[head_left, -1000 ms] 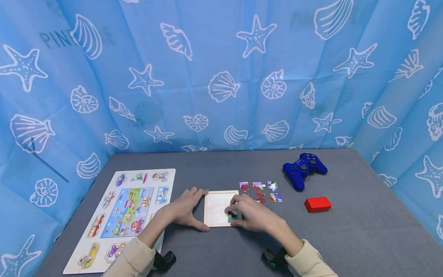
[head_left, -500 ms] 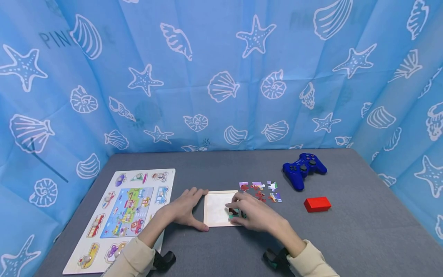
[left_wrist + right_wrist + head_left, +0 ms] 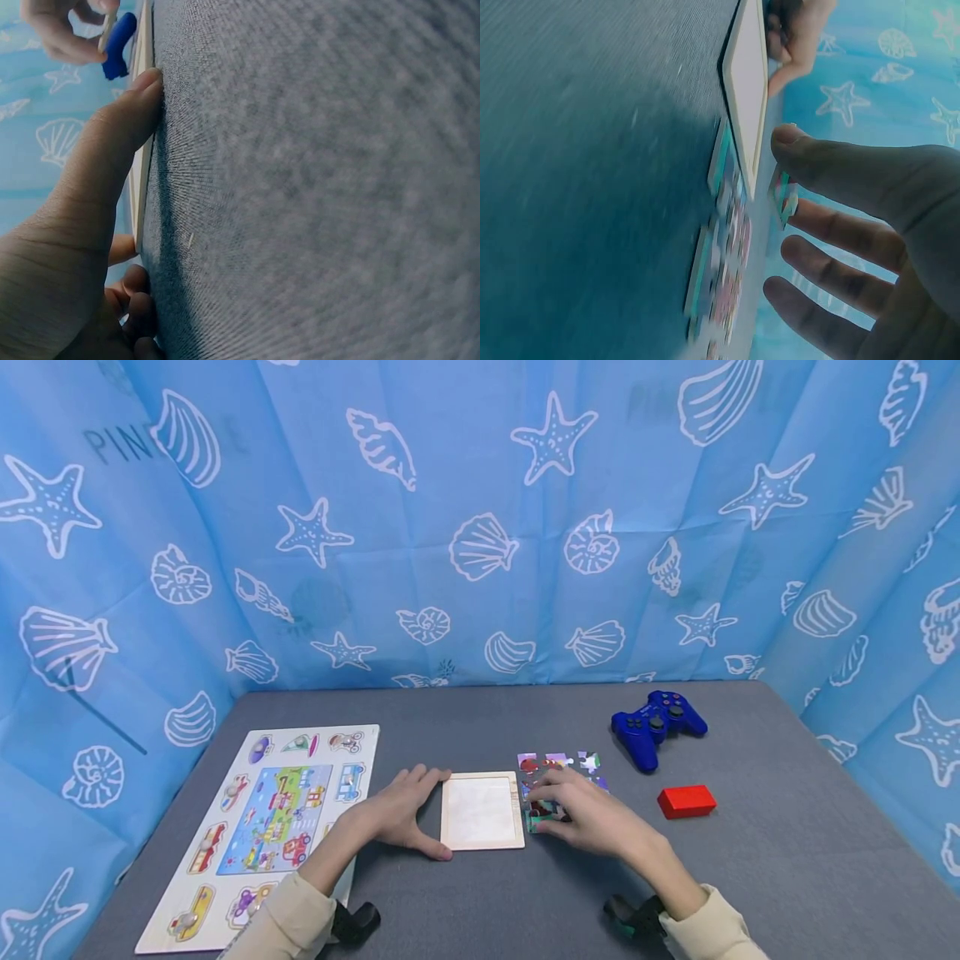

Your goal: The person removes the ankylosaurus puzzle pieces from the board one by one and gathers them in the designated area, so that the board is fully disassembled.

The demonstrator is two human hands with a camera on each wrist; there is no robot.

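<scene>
Between thumb and index finger my right hand [image 3: 592, 814] pinches a jigsaw piece [image 3: 781, 199]; its other fingers are spread. The piece is raised above the table, just right of a square wooden puzzle tray [image 3: 482, 812]. The tray lies flat, with a pale, bare inside. At the tray's left side my left hand [image 3: 405, 814] is spread wide, thumb touching the near-left corner and index finger at the far-left corner. Several jigsaw pieces [image 3: 558, 760] lie right of the tray, some hidden by the right hand; they also show as loose pieces [image 3: 718, 161] in the right wrist view.
A large knobbed picture-puzzle board [image 3: 348, 810] lies on the left of the grey table [image 3: 450, 910], partly under the left forearm. A blue game controller [image 3: 651, 727] and a red block [image 3: 687, 802] sit on the right. A blue shell-patterned curtain [image 3: 480, 543] surrounds the table.
My right hand has moved right, off the tray, carrying the jigsaw piece with it. The tray's right edge and inside now show. The left hand stays in place.
</scene>
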